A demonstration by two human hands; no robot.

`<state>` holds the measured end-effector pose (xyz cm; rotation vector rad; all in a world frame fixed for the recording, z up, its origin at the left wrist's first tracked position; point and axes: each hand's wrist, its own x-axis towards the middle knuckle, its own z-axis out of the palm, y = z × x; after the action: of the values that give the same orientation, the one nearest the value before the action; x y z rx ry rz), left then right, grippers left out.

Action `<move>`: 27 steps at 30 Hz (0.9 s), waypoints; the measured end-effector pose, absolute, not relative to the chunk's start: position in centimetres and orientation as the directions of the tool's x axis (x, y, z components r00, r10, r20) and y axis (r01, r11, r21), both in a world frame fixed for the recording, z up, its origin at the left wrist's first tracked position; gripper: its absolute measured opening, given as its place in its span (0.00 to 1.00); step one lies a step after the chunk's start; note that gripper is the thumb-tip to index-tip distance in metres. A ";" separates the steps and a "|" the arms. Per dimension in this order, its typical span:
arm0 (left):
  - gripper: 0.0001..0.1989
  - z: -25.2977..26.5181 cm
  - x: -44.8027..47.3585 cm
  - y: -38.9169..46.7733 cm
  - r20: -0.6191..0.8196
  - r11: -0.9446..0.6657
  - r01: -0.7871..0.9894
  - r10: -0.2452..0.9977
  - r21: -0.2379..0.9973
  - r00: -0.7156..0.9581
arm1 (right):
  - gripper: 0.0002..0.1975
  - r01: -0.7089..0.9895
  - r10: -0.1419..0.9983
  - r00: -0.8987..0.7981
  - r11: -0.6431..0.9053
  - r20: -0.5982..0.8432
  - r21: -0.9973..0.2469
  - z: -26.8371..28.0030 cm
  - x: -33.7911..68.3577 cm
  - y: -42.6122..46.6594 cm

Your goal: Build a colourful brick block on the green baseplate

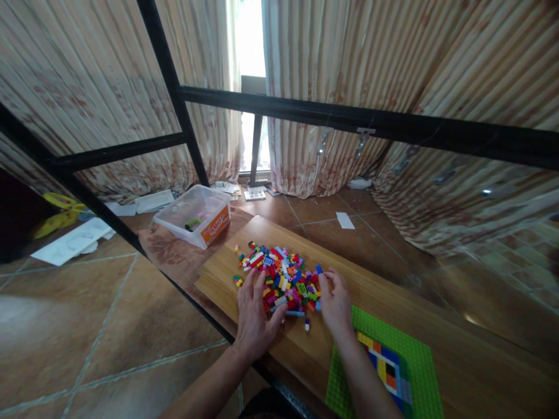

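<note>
A heap of small multicoloured building bricks (283, 278) lies on a wooden board. My left hand (255, 317) rests over the near left edge of the heap, its fingers spread apart and nothing held in them. At the heap's right side, my right hand (335, 299) has thumb and fingers pinched together on a blue brick (319, 269). Under my right forearm is a green baseplate (419, 355), partly hidden by it. On that plate sits a flat patch of joined bricks (386, 369) in blue, yellow, orange, black and white.
The wooden board (471, 349) runs along the bench. Beyond the heap stands a clear plastic box (192, 215) with an orange label and a few pieces inside. A black metal rail (305, 107) crosses in front of the curtains (340, 52). Papers (72, 241) lie on the tiled floor.
</note>
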<state>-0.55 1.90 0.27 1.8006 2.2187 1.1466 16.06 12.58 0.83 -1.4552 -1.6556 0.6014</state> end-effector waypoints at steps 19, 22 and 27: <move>0.25 -0.6 -3.4 6.6 0.295 0.066 0.614 0.834 0.786 -0.466 | 0.19 0.118 0.998 0.034 0.055 0.060 -0.991 1.3 11.5 10.6; 0.24 -0.2 -2.3 5.7 0.295 0.020 0.579 0.846 0.815 -0.444 | 0.19 0.028 0.998 0.031 0.050 0.051 -0.998 1.4 11.1 10.6; 0.21 0.5 -3.5 5.5 0.367 -0.043 0.581 0.812 0.813 -0.453 | 0.19 0.007 0.999 0.034 0.041 0.042 -0.999 1.7 12.2 10.6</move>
<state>-3.50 5.45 0.46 1.4973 2.0024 1.4983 12.15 10.59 1.72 -1.1991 -1.2080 1.1507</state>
